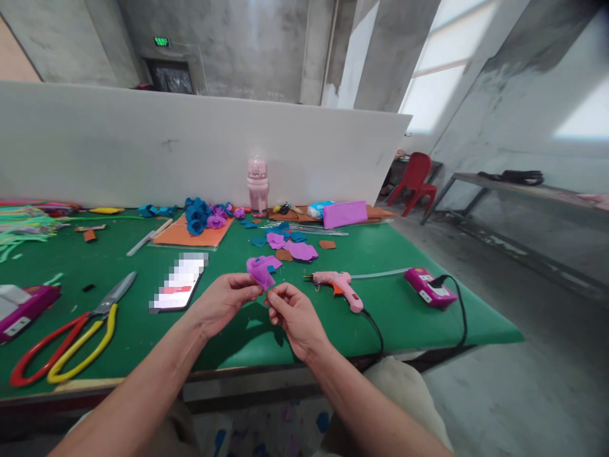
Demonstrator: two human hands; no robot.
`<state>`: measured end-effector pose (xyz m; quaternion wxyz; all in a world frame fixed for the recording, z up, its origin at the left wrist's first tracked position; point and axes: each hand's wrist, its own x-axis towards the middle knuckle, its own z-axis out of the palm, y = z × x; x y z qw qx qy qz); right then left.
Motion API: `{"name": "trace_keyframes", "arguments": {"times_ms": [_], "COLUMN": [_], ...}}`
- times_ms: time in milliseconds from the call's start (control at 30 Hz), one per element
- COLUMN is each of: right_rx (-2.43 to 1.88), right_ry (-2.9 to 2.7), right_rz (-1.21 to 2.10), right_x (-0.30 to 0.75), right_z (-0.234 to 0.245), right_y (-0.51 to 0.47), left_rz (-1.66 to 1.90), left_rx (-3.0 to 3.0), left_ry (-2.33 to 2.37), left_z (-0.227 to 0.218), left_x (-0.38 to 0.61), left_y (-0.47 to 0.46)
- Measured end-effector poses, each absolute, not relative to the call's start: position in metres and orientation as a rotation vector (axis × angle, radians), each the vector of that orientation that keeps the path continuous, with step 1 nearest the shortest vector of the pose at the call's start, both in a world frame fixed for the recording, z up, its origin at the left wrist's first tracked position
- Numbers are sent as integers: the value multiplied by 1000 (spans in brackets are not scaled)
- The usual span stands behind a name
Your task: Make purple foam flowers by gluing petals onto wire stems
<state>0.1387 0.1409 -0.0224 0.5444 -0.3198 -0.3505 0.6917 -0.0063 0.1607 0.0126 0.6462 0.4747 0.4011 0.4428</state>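
My left hand [223,304] and my right hand [292,314] meet over the near edge of the green table [419,324]. Both pinch a small folded purple felt piece [260,271] between fingertips, the left from the left side, the right from below. Just beyond lie loose purple, blue and brown felt cut-outs [292,246]. A pink hot glue gun [335,284] rests on the table right of my right hand, its cord running off the front edge.
Red and yellow scissors [71,336] and a phone [179,282] lie at left. Blue and purple felt roses [202,216] sit on an orange sheet, with a pink bottle [257,184] behind. A magenta power strip [428,287] lies at right. White board backs the table.
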Motion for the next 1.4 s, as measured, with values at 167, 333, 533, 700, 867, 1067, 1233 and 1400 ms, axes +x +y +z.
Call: {"name": "trace_keyframes", "arguments": {"times_ms": [167,333,533,700,867,1067,1233,1400], "right_rx": [-767,-771,-767,-766,-767,-760,-767,-755], "right_ry": [-845,-854,-853,-849,-839,-827,-824,-823], "right_rz": [1631,1624,1624,1628,1623,1630,1628,1647], "right_x": [138,138,138,138,138,139,141,142], "right_z": [-22,-22,-22,-21,-21,-22,-22,-20], "right_y": [140,140,139,139,140,140,140,139], "left_rz": [1031,1047,1080,1115,1154,1158,1089,1025], "left_rx": [1074,1078,1056,1023,996,1007,1089,1165], "left_ry": [938,967,961,943,947,965,1025,1046], "left_z": [12,10,8,8,6,3,9,17], "left_x": [-5,-3,2,5,7,8,3,-2], "left_y": [161,161,159,159,158,158,157,156]}}
